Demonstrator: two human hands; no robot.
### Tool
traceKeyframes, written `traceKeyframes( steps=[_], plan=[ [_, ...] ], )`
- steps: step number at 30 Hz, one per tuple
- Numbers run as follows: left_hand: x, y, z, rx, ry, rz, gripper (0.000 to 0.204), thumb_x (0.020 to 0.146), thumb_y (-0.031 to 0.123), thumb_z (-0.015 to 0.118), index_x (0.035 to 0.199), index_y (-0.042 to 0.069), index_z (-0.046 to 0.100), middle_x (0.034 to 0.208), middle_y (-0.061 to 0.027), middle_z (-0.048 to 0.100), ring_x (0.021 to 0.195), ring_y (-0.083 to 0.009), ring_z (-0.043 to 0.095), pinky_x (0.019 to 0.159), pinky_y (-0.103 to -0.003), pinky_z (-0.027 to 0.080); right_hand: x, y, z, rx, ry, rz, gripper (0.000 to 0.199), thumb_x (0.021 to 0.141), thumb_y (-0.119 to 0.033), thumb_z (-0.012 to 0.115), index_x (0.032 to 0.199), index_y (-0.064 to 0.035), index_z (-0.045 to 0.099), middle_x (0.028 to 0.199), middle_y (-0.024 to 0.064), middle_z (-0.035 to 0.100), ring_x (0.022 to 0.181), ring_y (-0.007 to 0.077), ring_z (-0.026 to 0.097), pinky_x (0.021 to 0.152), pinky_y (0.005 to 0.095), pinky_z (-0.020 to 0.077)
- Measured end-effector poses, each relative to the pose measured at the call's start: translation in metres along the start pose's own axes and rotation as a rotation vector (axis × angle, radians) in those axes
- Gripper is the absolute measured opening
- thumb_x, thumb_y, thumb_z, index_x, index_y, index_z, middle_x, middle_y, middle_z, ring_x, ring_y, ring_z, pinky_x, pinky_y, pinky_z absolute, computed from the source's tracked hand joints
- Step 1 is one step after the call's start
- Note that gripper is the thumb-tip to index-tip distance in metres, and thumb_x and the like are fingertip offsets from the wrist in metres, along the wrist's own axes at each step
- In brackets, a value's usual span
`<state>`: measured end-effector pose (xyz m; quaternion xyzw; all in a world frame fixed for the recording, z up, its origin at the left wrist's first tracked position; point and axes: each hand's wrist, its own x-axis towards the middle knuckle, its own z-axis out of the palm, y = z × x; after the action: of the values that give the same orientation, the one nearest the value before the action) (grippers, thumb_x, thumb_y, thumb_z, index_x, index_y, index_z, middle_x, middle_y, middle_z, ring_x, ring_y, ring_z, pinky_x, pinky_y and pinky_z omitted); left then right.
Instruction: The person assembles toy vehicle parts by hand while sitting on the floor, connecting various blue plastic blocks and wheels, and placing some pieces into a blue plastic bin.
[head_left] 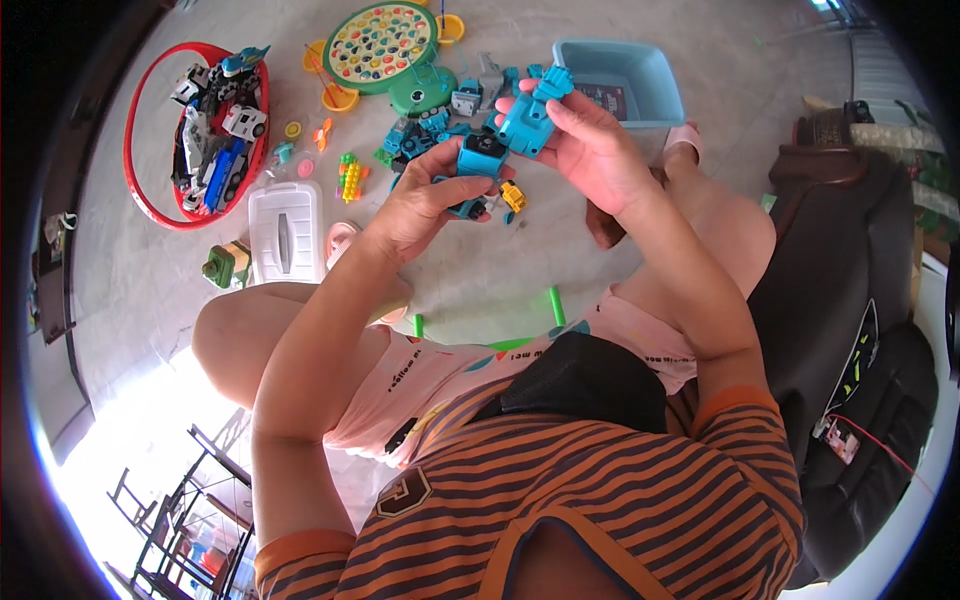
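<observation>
My right hand [590, 150] holds a blue plastic toy part [530, 115] up above the floor. Just left of it, my left hand [425, 205] grips a second blue toy piece [481, 160] with a dark top. The two pieces sit close together, almost touching. A small yellow piece [513, 196] shows just beneath them. Several more blue toy parts [430, 125] lie scattered on the floor behind the hands.
A light blue bin [655, 80] stands behind my right hand. A round green fishing-game toy [385, 45], a red basket [150, 190] of toy vehicles and a white lidded box [285, 230] lie at the left. A dark bag [850, 330] rests at the right.
</observation>
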<state>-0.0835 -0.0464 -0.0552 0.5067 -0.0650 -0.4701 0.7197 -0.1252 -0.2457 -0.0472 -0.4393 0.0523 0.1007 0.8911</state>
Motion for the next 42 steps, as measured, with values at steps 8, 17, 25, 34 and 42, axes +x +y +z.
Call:
traceKeyframes(
  steps=[8,17,25,34,42],
  plan=[
    [0.001,-0.003,0.0,-0.002,0.023,-0.008,0.029,0.075,0.011,0.062,0.103,0.009,0.054,0.097,-0.0052,0.061,0.088,-0.0124,0.057,0.069,-0.028,0.047,-0.004,-0.004,-0.005,-0.153,0.118,0.05,0.029,0.087,-0.031,0.047,0.108,-0.0102,0.05,0.108,0.0113,0.056,0.098,0.0206,0.055,0.079,0.0356,0.0471],
    [0.002,-0.003,0.0,0.025,0.001,-0.008,0.029,0.077,0.015,0.063,0.103,0.007,0.053,0.095,-0.0061,0.062,0.088,-0.0128,0.057,0.068,-0.027,0.047,-0.001,0.004,-0.019,0.088,0.277,0.241,0.042,0.084,-0.044,0.049,0.104,-0.007,0.051,0.091,0.0101,0.062,0.073,0.0187,0.063,0.054,0.0261,0.0532],
    [0.001,-0.004,0.0,0.057,0.017,-0.03,0.034,0.076,0.02,0.065,0.105,0.008,0.053,0.096,-0.0058,0.061,0.09,-0.0136,0.056,0.069,-0.029,0.046,-0.002,0.004,-0.015,0.004,0.338,0.192,0.044,0.084,-0.043,0.049,0.107,-0.0057,0.051,0.098,0.0127,0.06,0.086,0.0185,0.06,0.069,0.0303,0.0513],
    [0.002,-0.008,0.0,0.128,0.042,-0.049,0.034,0.075,0.016,0.066,0.106,0.008,0.054,0.096,-0.0045,0.06,0.09,-0.0134,0.055,0.071,-0.029,0.046,-0.006,0.002,-0.014,-0.288,0.216,-0.013,0.025,0.082,-0.024,0.055,0.099,-0.005,0.056,0.085,0.0074,0.059,0.079,0.0151,0.057,0.069,0.0275,0.0449],
    [0.006,-0.019,-0.001,0.499,-0.024,-0.028,0.027,0.074,0.017,0.068,0.097,0.006,0.059,0.077,0.0025,0.059,0.071,-0.0046,0.052,0.064,-0.019,0.043,-0.018,0.022,-0.005,-0.993,-0.034,-0.073,0.037,0.068,-0.031,0.072,0.088,-0.0032,0.058,0.067,0.0023,0.054,0.062,0.009,0.049,0.057,0.0225,0.0402]
  ],
)
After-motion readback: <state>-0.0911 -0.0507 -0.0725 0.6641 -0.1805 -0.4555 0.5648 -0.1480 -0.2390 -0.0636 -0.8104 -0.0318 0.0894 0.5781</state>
